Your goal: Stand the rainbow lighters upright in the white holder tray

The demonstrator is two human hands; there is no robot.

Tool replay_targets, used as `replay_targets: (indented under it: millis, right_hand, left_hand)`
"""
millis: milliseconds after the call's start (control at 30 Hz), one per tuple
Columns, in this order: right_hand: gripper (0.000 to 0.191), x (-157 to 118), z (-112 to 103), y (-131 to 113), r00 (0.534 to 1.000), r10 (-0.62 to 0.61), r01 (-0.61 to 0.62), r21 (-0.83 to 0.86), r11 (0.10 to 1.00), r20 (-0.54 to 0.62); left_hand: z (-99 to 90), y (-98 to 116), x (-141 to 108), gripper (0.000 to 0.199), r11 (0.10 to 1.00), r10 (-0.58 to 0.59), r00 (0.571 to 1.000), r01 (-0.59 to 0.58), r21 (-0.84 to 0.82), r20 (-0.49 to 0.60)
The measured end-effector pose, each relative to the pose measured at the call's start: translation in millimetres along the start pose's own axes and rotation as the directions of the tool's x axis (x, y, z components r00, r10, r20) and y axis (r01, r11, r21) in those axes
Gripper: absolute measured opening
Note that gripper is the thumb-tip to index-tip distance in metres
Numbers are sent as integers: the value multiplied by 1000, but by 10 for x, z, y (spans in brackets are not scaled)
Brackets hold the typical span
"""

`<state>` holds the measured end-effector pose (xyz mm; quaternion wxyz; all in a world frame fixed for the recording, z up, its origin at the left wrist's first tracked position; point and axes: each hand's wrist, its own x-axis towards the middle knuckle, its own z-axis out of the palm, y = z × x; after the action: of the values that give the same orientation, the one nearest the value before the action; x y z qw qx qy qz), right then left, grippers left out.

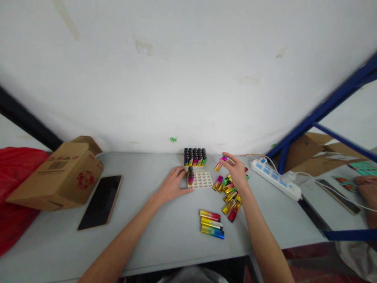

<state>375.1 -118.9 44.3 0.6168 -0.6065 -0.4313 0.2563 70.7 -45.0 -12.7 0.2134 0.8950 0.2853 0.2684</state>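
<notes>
Right fingers [228, 155] pinched on one lighter [218, 166], left fingers [178, 171] spread at tray [203, 180]; strewn lighters [229, 206], power strip [275, 179] nearby.

There are over twenty lighters [195, 158], one tray [203, 180], one power strip [275, 179], two cardboard boxes [59, 173] and one red bag [18, 165]

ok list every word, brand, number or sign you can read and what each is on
Nothing reads clearly.
Left carton: red emblem and dark print, too blurred.
Far-right carton: faint marks, illegible.
White power strip: blue labels, too small.
Wall: green mark, no readable letters.
Loose lighters: no legible lettering.
</notes>
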Motion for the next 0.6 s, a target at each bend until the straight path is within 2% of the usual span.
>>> replay_targets:
  millis: [67, 167, 267, 333, 500, 600]
  right_hand:
    - [60, -44, 115, -95, 997, 63, -67, 97, 993, 50]
    - [54, -175, 296, -171, 973, 106, -145, 188, 971, 205]
    - [55, -353, 455, -181, 915, 141, -223, 181, 958, 378]
    - [56, -461, 533, -177, 878, 155, -256, 171, 951, 453]
    - [57, -604, 625, -158, 819, 204, -323, 138, 936, 536]
    - [62, -626, 657, -100, 808, 223, -313, 77, 947, 545]
  left_hand:
    - [-3, 1, -3, 64, 1000, 1, 1000, -1, 0, 0]
    - [-2, 0, -9, 63, 1000, -1, 1000, 1, -5, -11]
    - [3, 4, -11, 63, 1000, -6, 1000, 6, 7, -12]
    - [5, 8, -11, 64, 1000, -4, 1000, 4, 19, -6]
    - [8, 5, -12, 67, 999, 13, 1000, -13, 30, -1]
    - [10, 1, -13, 66, 999, 13, 1000, -13, 31, -4]
